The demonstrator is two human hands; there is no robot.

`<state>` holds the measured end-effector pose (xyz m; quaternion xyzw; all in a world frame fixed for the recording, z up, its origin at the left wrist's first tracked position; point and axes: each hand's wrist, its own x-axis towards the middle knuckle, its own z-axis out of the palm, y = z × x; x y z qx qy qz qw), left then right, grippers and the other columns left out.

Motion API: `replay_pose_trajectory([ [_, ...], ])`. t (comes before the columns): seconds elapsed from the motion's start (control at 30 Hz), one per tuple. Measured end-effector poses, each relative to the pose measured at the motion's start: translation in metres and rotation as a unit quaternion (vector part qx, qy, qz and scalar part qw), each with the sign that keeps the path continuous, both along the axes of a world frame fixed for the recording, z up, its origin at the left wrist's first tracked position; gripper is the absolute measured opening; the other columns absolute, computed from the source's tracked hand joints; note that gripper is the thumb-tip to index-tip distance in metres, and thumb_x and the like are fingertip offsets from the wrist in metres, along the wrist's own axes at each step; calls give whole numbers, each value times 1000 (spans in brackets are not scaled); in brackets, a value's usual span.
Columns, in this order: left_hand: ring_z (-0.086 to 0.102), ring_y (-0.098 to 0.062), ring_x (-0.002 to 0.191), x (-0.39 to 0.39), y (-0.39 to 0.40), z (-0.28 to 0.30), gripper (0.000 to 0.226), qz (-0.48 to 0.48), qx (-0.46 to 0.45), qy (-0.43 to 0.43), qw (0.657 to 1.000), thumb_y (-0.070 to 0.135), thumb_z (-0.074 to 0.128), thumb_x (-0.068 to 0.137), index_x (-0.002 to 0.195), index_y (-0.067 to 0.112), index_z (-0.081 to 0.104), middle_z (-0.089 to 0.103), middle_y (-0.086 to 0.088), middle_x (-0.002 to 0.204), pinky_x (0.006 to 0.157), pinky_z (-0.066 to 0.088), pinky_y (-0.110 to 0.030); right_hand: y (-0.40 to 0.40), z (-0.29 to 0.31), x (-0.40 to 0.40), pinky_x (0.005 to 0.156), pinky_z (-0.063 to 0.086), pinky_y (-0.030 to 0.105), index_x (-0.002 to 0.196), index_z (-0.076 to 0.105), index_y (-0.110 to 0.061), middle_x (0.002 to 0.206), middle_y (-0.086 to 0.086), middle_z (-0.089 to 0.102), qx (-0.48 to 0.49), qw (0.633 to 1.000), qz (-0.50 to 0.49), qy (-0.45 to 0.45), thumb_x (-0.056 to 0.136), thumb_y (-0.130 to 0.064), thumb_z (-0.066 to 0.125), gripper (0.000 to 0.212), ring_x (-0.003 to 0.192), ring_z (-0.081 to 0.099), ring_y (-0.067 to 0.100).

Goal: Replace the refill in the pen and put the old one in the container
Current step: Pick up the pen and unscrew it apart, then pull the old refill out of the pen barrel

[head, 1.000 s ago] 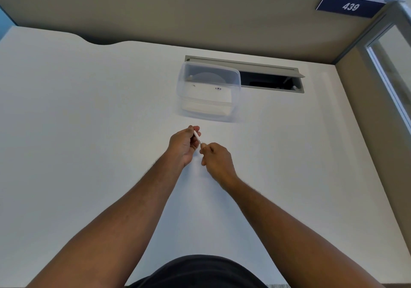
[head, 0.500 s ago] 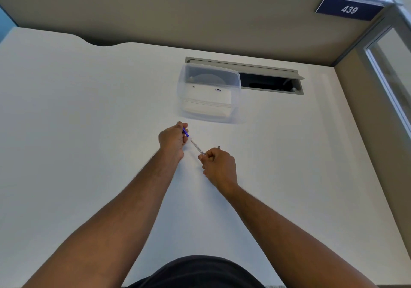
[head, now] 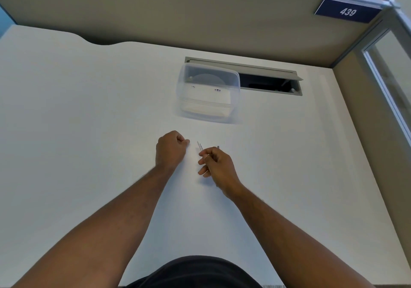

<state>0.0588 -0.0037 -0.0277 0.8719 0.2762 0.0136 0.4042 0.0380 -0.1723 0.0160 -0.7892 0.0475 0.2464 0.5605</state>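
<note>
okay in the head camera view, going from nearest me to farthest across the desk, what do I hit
Right hand and left hand, nearly level with each other → white pen piece sticking out of the right hand's fingers → clear plastic container → open grey cable hatch in the desk → beige partition wall → blue 439 sign.

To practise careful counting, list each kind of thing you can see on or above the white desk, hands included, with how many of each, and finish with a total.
Hands: 2, the left hand and the right hand
White pen barrels: 1, the pen in the right hand
Clear plastic containers: 1, the container
Blue number signs: 1, the sign
Total: 5
</note>
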Motion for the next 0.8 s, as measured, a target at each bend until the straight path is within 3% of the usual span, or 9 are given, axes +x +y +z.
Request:
replay_pose_trajectory([
  [0.13, 62, -17, 73, 0, 1, 0, 16, -3, 7, 4, 1000, 30, 73, 82, 80, 17, 64, 68, 3, 75, 65, 44, -28, -6, 4, 5, 77, 59, 26, 110, 73, -11, 99, 17, 77, 111, 991, -18, 65, 101, -1, 44, 32, 84, 76, 25],
  [0.23, 62, -16, 71, 1, 2, 1, 18, -2, 7, 8, 1000, 33, 72, 81, 80, 17, 64, 68, 3, 74, 64, 44, -27, -7, 3, 7, 86, 58, 32, 111, 71, -18, 93, 5, 79, 64, 998, 15, 4, 98, -2, 56, 25, 87, 76, 22],
  [0.3, 62, -17, 70, 1, 3, 0, 19, -3, 4, 5, 1000, 35, 70, 83, 79, 18, 63, 68, 4, 73, 64, 43, -28, -4, 2, 7, 88, 59, 36, 105, 69, -18, 87, 3, 78, 33, 999, 20, -34, 99, -14, 61, 10, 81, 75, 19],
  [0.5, 64, -19, 76, -5, 4, -4, 19, -13, 5, -31, 999, 24, 55, 93, 79, 13, 62, 70, 0, 81, 71, 51, -33, 6, 1, -2, 81, 58, 36, 97, 65, -21, 81, -4, 71, -87, 982, 15, -166, 106, -28, 48, 20, 76, 68, 11],
  [0.63, 64, -19, 83, -4, 7, -4, 16, -20, -13, -34, 999, 18, 52, 92, 85, 12, 66, 72, 1, 90, 75, 51, -33, 4, -8, -4, 86, 58, 44, 104, 65, -13, 84, -5, 70, -160, 968, 121, -151, 107, -24, 41, 26, 83, 69, 20],
  [0.8, 64, -18, 84, -3, 8, -3, 16, -27, -20, -37, 999, 15, 51, 93, 88, 12, 66, 72, 2, 93, 75, 50, -31, 3, -4, -7, 81, 57, 40, 104, 63, -18, 81, -5, 70, -148, 971, 77, -172, 108, -28, 40, 25, 79, 67, 12],
])
